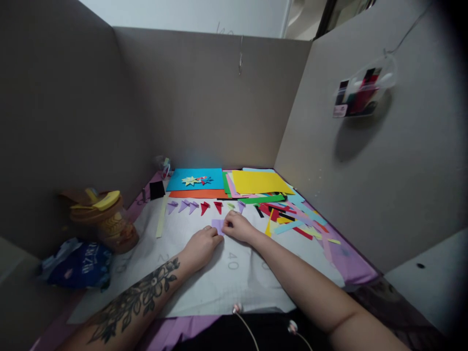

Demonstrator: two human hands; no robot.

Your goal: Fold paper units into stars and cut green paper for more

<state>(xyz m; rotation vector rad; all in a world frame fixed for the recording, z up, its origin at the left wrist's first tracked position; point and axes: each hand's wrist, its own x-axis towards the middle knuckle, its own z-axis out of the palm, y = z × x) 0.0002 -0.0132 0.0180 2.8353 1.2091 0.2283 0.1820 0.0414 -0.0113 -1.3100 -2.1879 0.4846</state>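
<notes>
A small light-purple square of paper (pixel 216 224) lies on the white sheet in front of me, between my two hands. My left hand (pixel 203 245) rests at its lower left edge, fingers bent together and holding the paper. From the other side, my right hand (pixel 238 227) is closed in a pinch at the paper's right edge; its fingertips partly hide the paper. Just beyond is a row of small folded pieces: several purple ones (pixel 184 205), two red ones (pixel 205 208) and a pale green one (pixel 231 206).
Loose coloured paper strips (pixel 288 218) are scattered at right. Behind lie a blue sheet (pixel 175 178) bearing folded paper stars (pixel 190 181) and a yellow sheet (pixel 261 182). A lidded cup (pixel 117 229) and a blue packet (pixel 82 263) stand left. Grey panels (pixel 212 102) enclose the table.
</notes>
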